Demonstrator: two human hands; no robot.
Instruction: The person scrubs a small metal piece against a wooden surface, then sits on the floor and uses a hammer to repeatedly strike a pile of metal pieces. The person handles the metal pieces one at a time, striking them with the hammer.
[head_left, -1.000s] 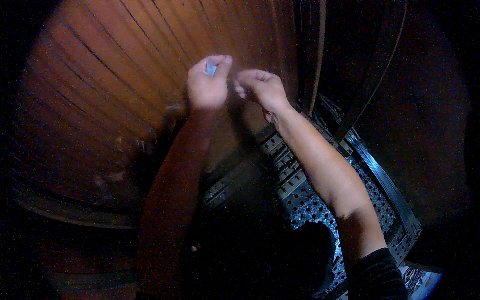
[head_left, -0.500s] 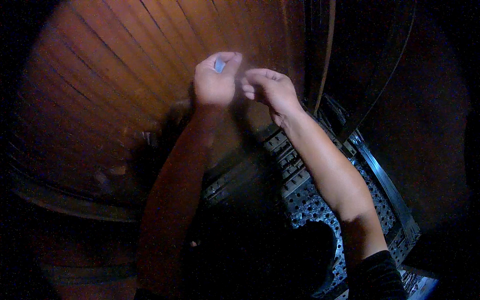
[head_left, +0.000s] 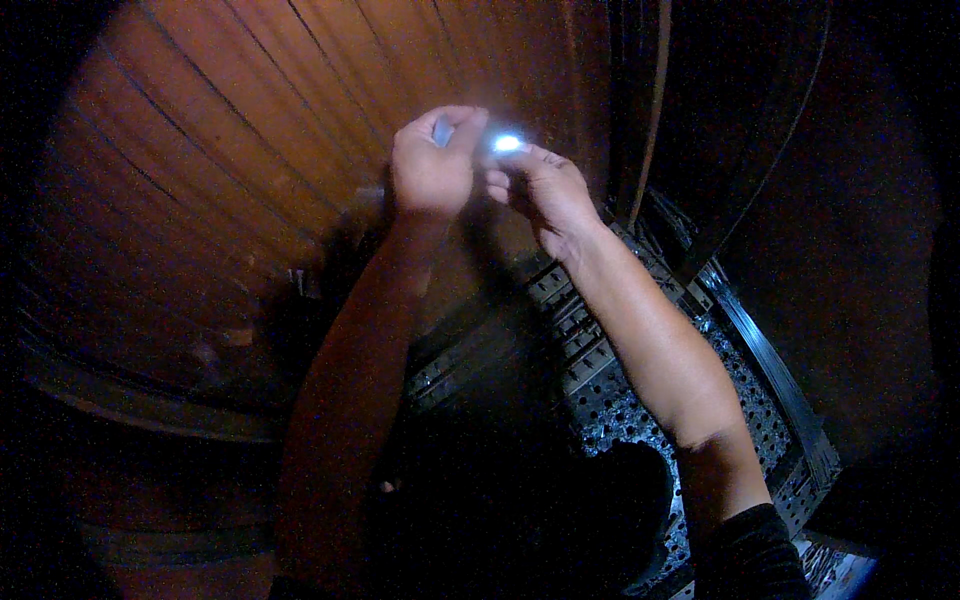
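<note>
Both bare hands are raised close together before the brown ribbed wall. My left hand (head_left: 432,165) is closed, thumb against the fingers, round a small pale-blue piece (head_left: 441,131) whose kind does not show. Just to the right, the fingers of my right hand (head_left: 550,195) are bent and pinched together. A glaring white light spot (head_left: 508,143) shines at the right fingertips; the glare hides what they hold, if anything. A narrow gap separates the two hands.
Below my right forearm lies a perforated metal platform (head_left: 600,405) with slotted strips (head_left: 565,300). A bundle of thin metal rods or wires (head_left: 765,345) runs along its right side. A pale strip (head_left: 652,115) and a thin cable (head_left: 790,130) rise at the right. Much else is dark.
A bright white light now shows at my right fingertips, where none showed before. My left hand has shifted slightly right; my right hand is almost where it was.
</note>
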